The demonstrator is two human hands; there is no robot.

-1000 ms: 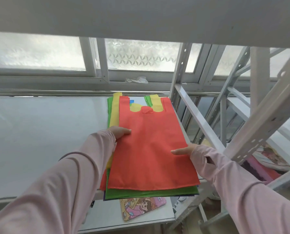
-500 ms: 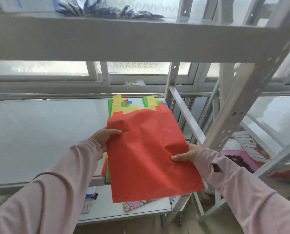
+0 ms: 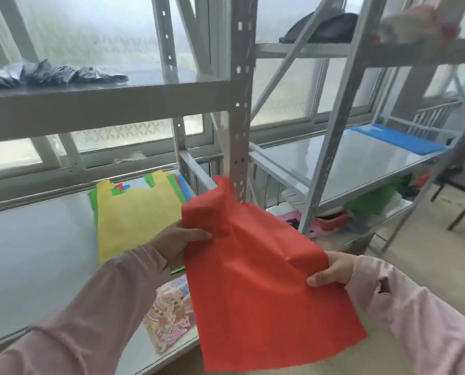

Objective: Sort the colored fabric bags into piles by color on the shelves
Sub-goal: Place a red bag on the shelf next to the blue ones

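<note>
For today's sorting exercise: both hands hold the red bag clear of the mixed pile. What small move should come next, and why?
Probably carry the red bag, pinched by the left hand and right hand, right toward the bare shelf; the blue pile already lies there.

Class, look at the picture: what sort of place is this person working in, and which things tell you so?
Probably a storeroom or small workshop. Bare metal shelving lines frosted windows, stacks of flat fabric bags lie on the shelves, and the floor is plain.
</note>
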